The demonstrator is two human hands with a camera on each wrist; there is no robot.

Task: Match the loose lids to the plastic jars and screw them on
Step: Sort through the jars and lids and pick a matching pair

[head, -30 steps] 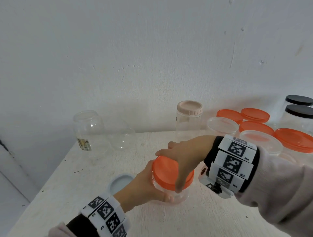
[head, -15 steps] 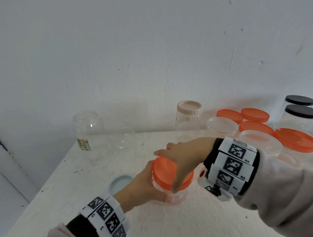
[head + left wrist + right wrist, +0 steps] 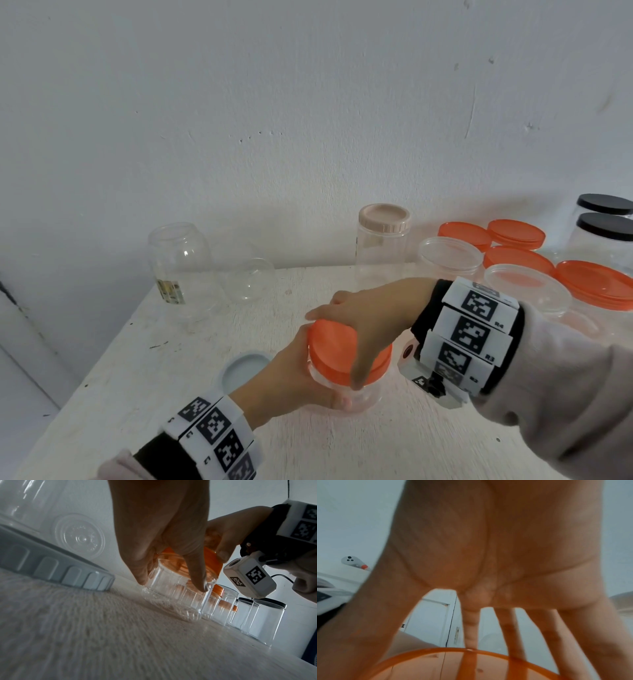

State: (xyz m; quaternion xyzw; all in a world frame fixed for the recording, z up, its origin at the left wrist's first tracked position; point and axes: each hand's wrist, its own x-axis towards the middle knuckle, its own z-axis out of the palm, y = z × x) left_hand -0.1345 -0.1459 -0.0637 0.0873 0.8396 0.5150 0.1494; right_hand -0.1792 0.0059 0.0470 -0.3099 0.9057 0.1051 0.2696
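Note:
A short clear plastic jar [image 3: 363, 397] stands near the table's front, and my left hand [image 3: 291, 380] grips its body from the left. An orange lid [image 3: 337, 353] sits on the jar's mouth. My right hand [image 3: 370, 318] arches over it from the right, thumb down the near rim and fingers over the far rim. In the left wrist view my left hand's fingers [image 3: 193, 574] wrap the clear jar [image 3: 180, 595] under the orange lid [image 3: 212, 559]. The right wrist view has my spread fingers [image 3: 471, 626] resting on the orange lid [image 3: 471, 662].
A pale blue lid [image 3: 245, 370] lies left of the jar. At the back stand two open clear jars [image 3: 178, 260], a beige-lidded jar [image 3: 383, 240], and on the right several orange-lidded, clear-lidded and black-lidded jars [image 3: 596, 284]. The table's left edge [image 3: 96, 370] runs diagonally.
My right hand has turned slightly on the orange lid, its thumb sliding along the near rim. The left hand and the jar stay in place.

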